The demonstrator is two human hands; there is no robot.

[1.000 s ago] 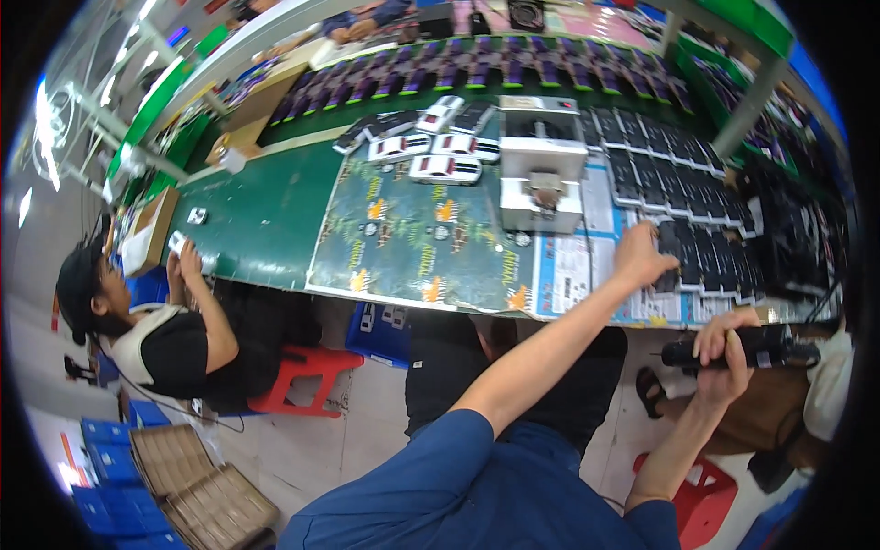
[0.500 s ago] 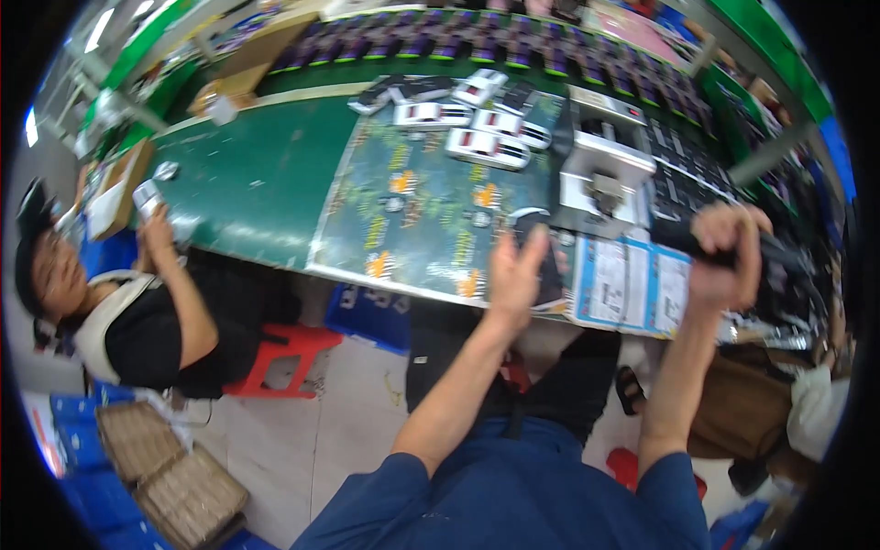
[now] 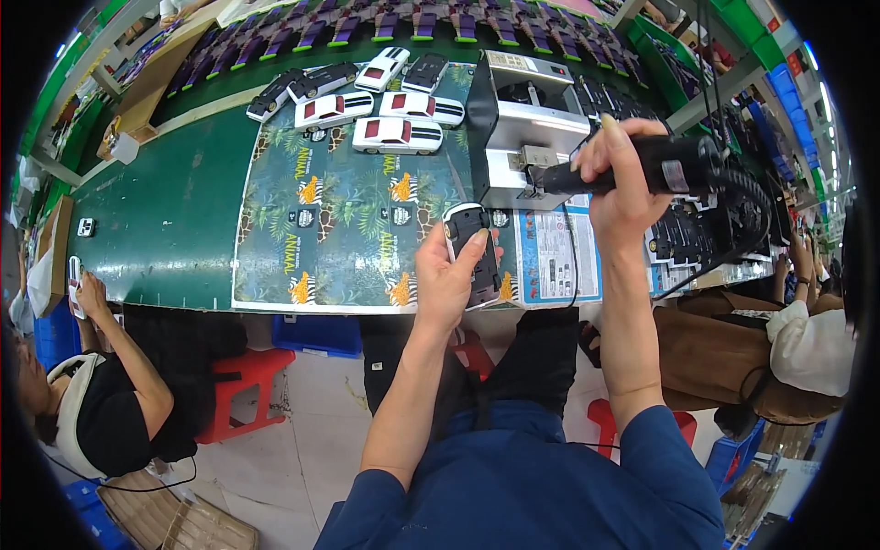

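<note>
My left hand (image 3: 444, 280) grips a toy car (image 3: 470, 240) turned underside up, its black base facing me and a white body edge showing. The thumb lies across the base. My right hand (image 3: 625, 179) is wrapped round a black electric screwdriver (image 3: 680, 167), held nearly level. Its tip points left and reaches the front of a silver screw feeder (image 3: 507, 170); whether a screw is on the tip is too small to tell. Beyond my left hand, several white toy cars (image 3: 397, 135) with black stripes lie in a group, some with black bases up (image 3: 323, 81).
A patterned printed sheet (image 3: 353, 197) covers the green bench (image 3: 174, 215). Rows of purple and black parts (image 3: 357, 20) stand along the back. Black car bases (image 3: 683, 240) lie right of the feeder, near the screwdriver's coiled cable (image 3: 756, 215). A co-worker (image 3: 110, 385) sits at left.
My right hand has brought the screwdriver left to the front of the screw feeder. My left hand still holds the car, now tilted with its base showing more. The view has shifted right.
</note>
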